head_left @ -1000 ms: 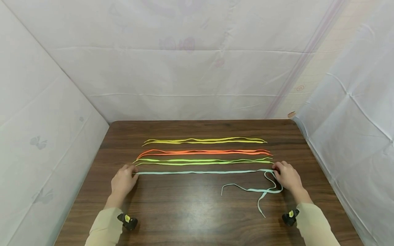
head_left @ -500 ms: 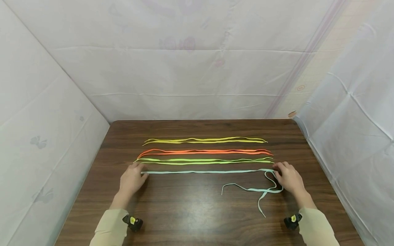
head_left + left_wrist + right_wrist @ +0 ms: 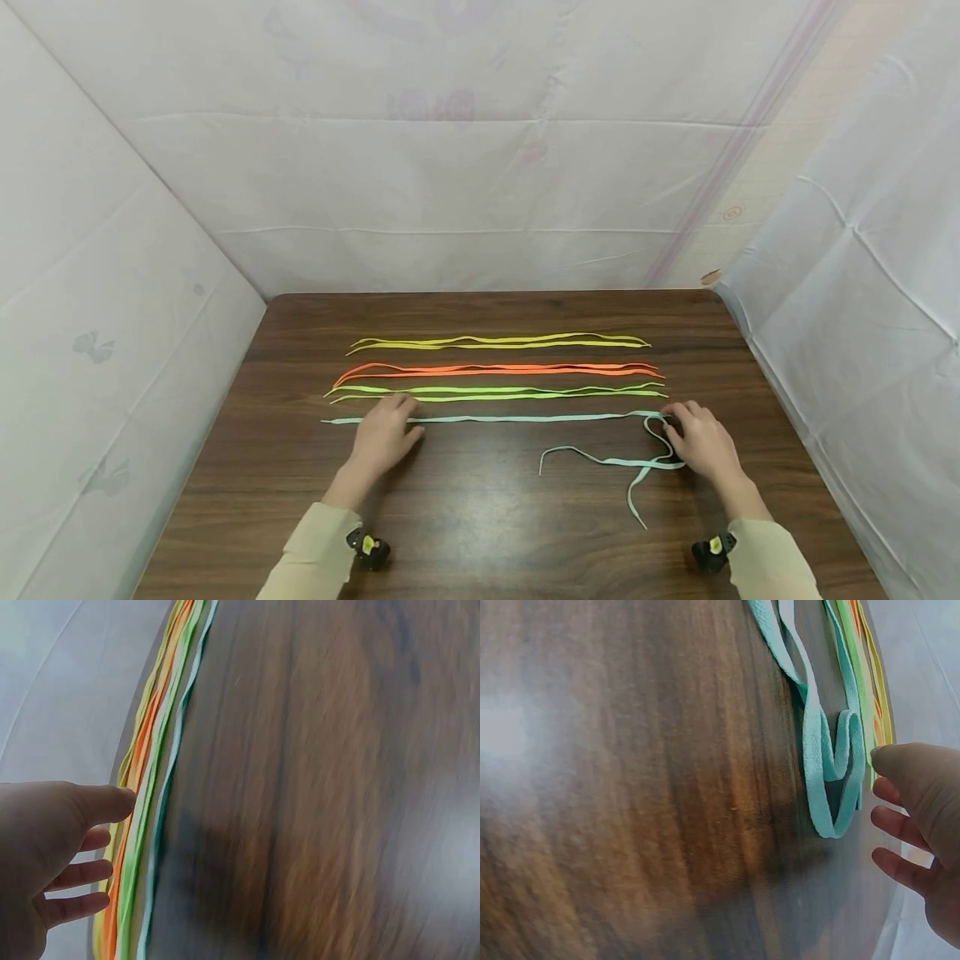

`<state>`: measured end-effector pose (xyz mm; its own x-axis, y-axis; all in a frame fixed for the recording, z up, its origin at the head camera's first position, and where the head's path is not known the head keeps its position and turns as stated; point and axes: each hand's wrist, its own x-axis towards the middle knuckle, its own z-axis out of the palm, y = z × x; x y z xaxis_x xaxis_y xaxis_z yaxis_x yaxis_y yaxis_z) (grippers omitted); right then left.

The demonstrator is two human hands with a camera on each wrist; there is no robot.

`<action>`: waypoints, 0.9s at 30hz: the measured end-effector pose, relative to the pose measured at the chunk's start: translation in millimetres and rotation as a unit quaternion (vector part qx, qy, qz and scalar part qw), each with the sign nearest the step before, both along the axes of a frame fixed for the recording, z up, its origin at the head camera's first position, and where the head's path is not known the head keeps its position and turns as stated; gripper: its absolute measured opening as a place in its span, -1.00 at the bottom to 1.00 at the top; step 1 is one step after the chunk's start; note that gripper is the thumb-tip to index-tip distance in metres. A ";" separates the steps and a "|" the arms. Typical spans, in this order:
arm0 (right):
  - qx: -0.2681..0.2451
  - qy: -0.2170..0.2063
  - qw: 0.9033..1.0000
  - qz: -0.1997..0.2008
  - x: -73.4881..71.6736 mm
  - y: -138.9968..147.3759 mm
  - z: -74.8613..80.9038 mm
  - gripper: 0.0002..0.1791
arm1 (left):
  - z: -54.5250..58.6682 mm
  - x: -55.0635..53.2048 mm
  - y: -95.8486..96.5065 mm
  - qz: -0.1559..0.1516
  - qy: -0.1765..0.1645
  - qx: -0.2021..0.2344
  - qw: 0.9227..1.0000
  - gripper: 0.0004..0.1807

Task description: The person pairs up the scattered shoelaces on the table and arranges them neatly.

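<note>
A pale teal shoelace [image 3: 487, 419] lies nearly straight across the table. At the right its remaining length bends into loops [image 3: 832, 817] with loose ends toward the front. My left hand [image 3: 384, 433] hovers over the left part of this lace, fingers relaxed and holding nothing; in the left wrist view the thumb [image 3: 112, 801] and fingers stand apart. My right hand [image 3: 703, 440] is at the lace's right bend, with fingers loosely bent beside the loops and nothing gripped in the right wrist view. Behind the teal lace lie lime green laces [image 3: 487, 397], orange laces [image 3: 495, 372] and yellow laces [image 3: 502, 342].
The brown wooden table [image 3: 465, 517] has a back edge against a white sheet [image 3: 450, 183]. More white sheeting hangs along the left and right sides. Small black cameras [image 3: 369, 550] are strapped at both wrists.
My left hand has let go of the teal lace's left end and moved right along it, uncovering that end. My right hand has shifted slightly at the bend; the laces stay in place.
</note>
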<state>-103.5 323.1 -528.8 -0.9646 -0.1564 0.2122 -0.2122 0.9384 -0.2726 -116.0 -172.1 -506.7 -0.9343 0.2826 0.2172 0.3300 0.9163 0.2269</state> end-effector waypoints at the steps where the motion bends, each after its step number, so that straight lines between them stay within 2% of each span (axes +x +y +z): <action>1: -0.001 0.001 1.000 0.000 0.8 -0.4 -0.4 -0.75 | -0.8 0.2 6.1 -0.007 0.000 0.002 1.000 -0.65; 12: -0.001 0.033 0.999 -0.007 7.7 1.1 -9.2 -0.74 | -13.6 2.9 72.9 -0.092 0.009 0.002 0.996 -0.64; 19: 0.003 0.012 1.000 -0.028 11.6 1.4 -7.2 -0.72 | -18.5 8.2 118.6 -0.152 0.044 -0.005 0.987 -0.65; 23: 0.007 0.003 0.999 -0.033 12.0 0.9 -6.6 -0.73 | -20.8 11.9 140.4 -0.181 0.043 -0.026 0.982 -0.61; 27: 0.008 -0.003 0.999 -0.035 11.2 0.6 -7.1 -0.74 | -23.1 14.8 156.9 -0.194 0.043 -0.047 0.979 -0.58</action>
<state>-92.3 323.7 -536.0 -0.9746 -0.0916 0.2043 -0.1438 0.9554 -0.2580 -101.2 -15.2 -529.8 -0.7321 0.6350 0.2465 0.6715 0.7336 0.1044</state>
